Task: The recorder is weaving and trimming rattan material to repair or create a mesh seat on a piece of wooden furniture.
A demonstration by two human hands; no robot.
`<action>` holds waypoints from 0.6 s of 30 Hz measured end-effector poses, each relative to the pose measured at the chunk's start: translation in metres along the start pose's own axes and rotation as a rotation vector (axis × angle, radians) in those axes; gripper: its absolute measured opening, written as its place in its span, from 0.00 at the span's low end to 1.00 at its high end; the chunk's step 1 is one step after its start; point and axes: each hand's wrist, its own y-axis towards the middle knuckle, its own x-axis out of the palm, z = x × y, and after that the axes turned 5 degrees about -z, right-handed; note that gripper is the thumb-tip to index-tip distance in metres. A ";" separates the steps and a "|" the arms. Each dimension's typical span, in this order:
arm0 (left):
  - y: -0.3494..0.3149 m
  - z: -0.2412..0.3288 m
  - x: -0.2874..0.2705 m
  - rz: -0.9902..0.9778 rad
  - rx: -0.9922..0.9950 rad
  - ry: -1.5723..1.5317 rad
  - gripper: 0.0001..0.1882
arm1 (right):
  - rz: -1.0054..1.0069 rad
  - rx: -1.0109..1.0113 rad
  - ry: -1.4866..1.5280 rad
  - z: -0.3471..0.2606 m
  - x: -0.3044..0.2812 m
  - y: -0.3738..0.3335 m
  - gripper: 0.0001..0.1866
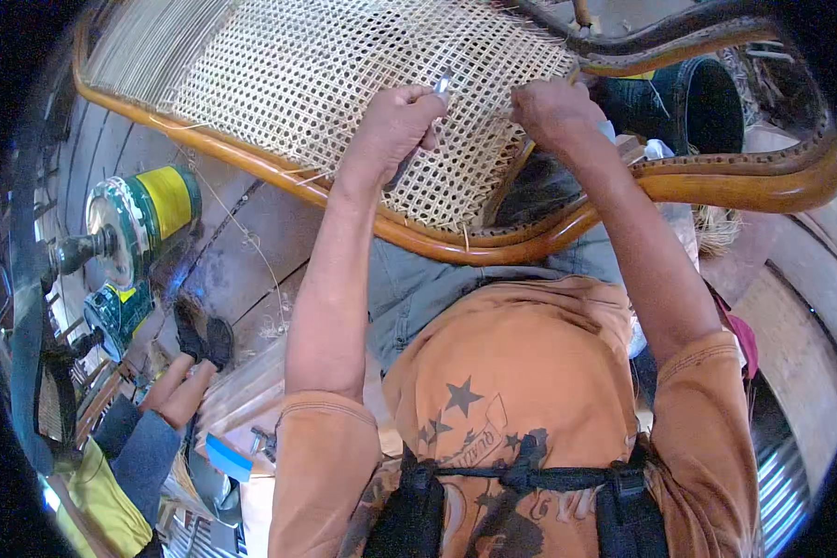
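A wooden frame (pixel 223 139) with woven cane webbing (pixel 316 70) lies across in front of me. My left hand (pixel 395 130) is closed around a slim hand tool (pixel 443 86) over the weave; its shiny metal end points away from me and a dark part shows below the fist. At the right edge of the webbing, my right hand (pixel 558 112) has its fingers pressed together; whatever they pinch is hidden. Beside that hand, the weave ends and a dark gap opens inside the frame's curve.
Green and yellow buckets (pixel 149 214) stand at the left, and a dark green bucket (pixel 711 102) lies at the upper right. The frame's curved arm (pixel 753 191) reaches out on the right. A person in yellow (pixel 112 498) sits at lower left. Straw-like strands (pixel 716 232) lie at right.
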 end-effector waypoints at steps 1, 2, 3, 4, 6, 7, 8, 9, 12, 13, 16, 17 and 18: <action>0.004 -0.002 0.001 -0.004 0.005 0.003 0.13 | -0.014 -0.008 -0.024 0.000 0.002 0.002 0.12; 0.009 -0.004 0.002 -0.040 0.018 -0.004 0.13 | -0.028 -0.015 -0.046 0.000 0.004 0.003 0.12; 0.013 -0.004 0.002 -0.078 0.030 -0.011 0.13 | -0.023 -0.010 -0.044 0.000 0.005 0.003 0.12; 0.018 -0.004 0.001 -0.118 0.020 0.074 0.14 | 0.015 -0.033 -0.048 0.000 0.006 0.002 0.11; 0.022 -0.006 0.003 -0.108 0.058 0.098 0.13 | 0.058 -0.051 -0.048 0.000 0.007 0.001 0.10; 0.024 -0.007 0.004 -0.094 0.092 0.115 0.12 | 0.033 -0.024 -0.041 -0.002 0.007 0.002 0.10; 0.024 -0.009 0.006 -0.058 0.122 0.118 0.11 | 0.009 0.003 -0.033 -0.003 0.007 0.003 0.09; 0.023 -0.008 0.007 -0.065 0.125 0.122 0.11 | 0.012 0.009 -0.031 -0.001 0.008 0.004 0.09; 0.022 -0.006 0.004 0.013 0.050 0.266 0.12 | -0.133 0.010 0.011 0.005 0.012 0.011 0.12; 0.021 -0.006 0.002 -0.038 0.030 0.269 0.12 | -0.124 0.026 -0.003 0.010 0.014 0.011 0.12; 0.021 -0.002 0.000 -0.157 -0.035 0.271 0.15 | -0.048 0.051 -0.017 0.018 0.020 0.007 0.12; 0.023 -0.001 -0.002 -0.156 -0.032 0.271 0.15 | 0.017 0.059 -0.015 0.019 0.022 0.006 0.11; 0.025 -0.002 -0.004 -0.194 -0.062 0.327 0.15 | 0.020 0.055 -0.019 0.018 0.020 0.006 0.11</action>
